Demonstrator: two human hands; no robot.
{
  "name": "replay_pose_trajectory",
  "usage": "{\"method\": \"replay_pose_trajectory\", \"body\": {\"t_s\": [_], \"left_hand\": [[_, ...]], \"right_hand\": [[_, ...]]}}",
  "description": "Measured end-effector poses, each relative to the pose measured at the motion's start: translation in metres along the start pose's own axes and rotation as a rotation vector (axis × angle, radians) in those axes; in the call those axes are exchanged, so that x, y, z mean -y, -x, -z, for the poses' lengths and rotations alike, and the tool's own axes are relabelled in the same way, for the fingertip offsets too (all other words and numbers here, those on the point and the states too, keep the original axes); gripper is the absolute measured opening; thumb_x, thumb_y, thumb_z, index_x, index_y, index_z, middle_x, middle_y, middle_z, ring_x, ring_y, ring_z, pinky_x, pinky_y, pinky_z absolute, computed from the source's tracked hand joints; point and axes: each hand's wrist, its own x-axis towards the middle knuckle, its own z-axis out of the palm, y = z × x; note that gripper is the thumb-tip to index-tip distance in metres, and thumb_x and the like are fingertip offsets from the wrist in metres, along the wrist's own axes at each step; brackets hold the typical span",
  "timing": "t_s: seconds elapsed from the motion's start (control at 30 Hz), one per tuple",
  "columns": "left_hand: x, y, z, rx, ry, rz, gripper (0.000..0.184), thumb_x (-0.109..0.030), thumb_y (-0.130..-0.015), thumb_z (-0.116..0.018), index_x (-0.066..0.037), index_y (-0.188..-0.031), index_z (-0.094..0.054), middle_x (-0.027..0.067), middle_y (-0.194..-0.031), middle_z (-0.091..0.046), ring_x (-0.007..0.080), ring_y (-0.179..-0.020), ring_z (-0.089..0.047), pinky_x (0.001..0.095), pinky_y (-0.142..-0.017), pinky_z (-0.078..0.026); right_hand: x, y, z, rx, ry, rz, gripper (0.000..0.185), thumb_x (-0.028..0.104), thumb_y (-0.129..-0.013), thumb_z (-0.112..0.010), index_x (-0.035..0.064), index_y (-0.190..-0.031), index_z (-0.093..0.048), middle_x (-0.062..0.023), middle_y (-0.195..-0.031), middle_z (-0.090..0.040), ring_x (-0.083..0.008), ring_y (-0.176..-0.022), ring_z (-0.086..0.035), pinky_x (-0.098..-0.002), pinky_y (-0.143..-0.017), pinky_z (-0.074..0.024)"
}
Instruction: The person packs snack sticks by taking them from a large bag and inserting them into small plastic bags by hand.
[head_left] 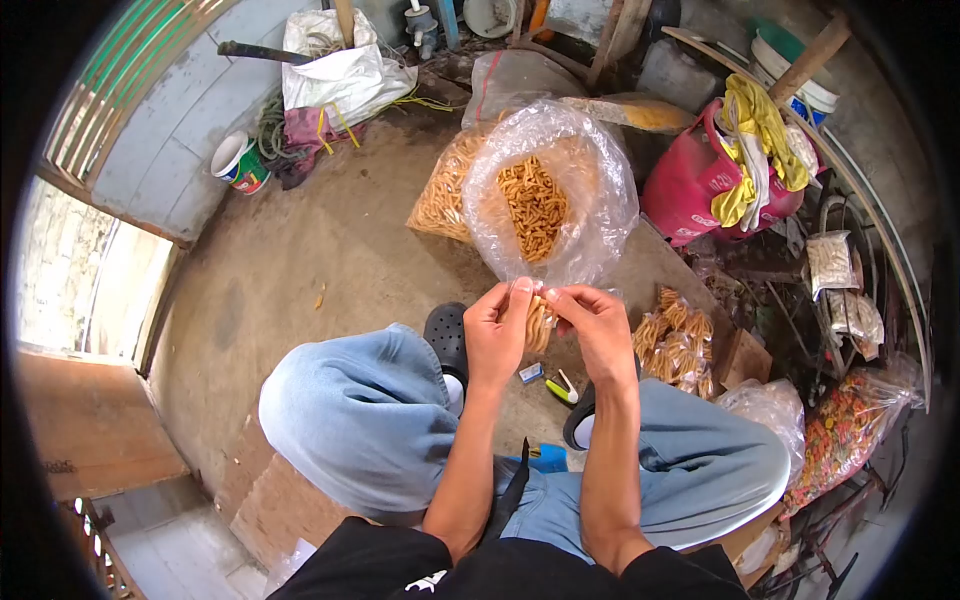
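Between my two hands hangs a small clear bag of tan stick snacks. My left hand pinches its top edge from the left, and my right hand pinches it from the right, fingers closed. Just beyond them stands a large open clear plastic bag with loose stick snacks inside. Several small filled packets lie in a pile right of my right hand. On the floor below my hands are a green-handled tool and a small blue box.
A pink tub with yellow cloths stands at the right. A bag of colourful snacks leans at the lower right. At the upper left are a paint bucket and a white sack. My knees flank the work spot.
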Motion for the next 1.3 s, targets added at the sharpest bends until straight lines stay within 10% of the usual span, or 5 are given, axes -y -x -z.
{"method": "replay_pose_trajectory", "body": {"t_s": [0.27, 0.6, 1.3], "left_hand": [[0.005, 0.0, -0.004, 0.03, 0.157, -0.023, 0.012, -0.008, -0.092, -0.057, 0.001, -0.09, -0.065, 0.0001, -0.082, -0.065, 0.0049, -0.074, -0.057, 0.019, -0.067, -0.046], [0.008, 0.006, -0.009, -0.182, 0.019, -0.131, 0.014, -0.011, -0.092, -0.06, 0.002, -0.092, -0.065, 0.0007, -0.085, -0.065, 0.0039, -0.076, -0.057, 0.0188, -0.068, -0.046], [0.0, 0.004, -0.008, -0.205, 0.221, 0.02, 0.009, -0.007, -0.088, -0.062, 0.0, -0.091, -0.066, 0.0031, -0.084, -0.066, 0.0054, -0.073, -0.059, 0.0193, -0.064, -0.048]], "right_hand": [[-0.004, -0.002, -0.012, -0.212, 0.38, 0.486, 0.014, 0.006, -0.084, -0.067, -0.0006, -0.096, -0.069, -0.0021, -0.085, -0.067, -0.0057, -0.075, -0.057, -0.0209, -0.068, -0.0452], [-0.012, 0.0, -0.02, -0.104, -0.145, 0.106, 0.019, 0.005, -0.081, -0.07, -0.0027, -0.098, -0.069, -0.0049, -0.085, -0.067, -0.0077, -0.071, -0.057, -0.021, -0.064, -0.0453], [-0.009, 0.001, -0.038, -0.309, 0.453, 0.687, 0.019, 0.0, -0.077, -0.069, 0.0037, -0.096, -0.072, -0.0084, -0.084, -0.063, -0.0165, -0.072, -0.059, -0.0265, -0.061, -0.0471]]}}
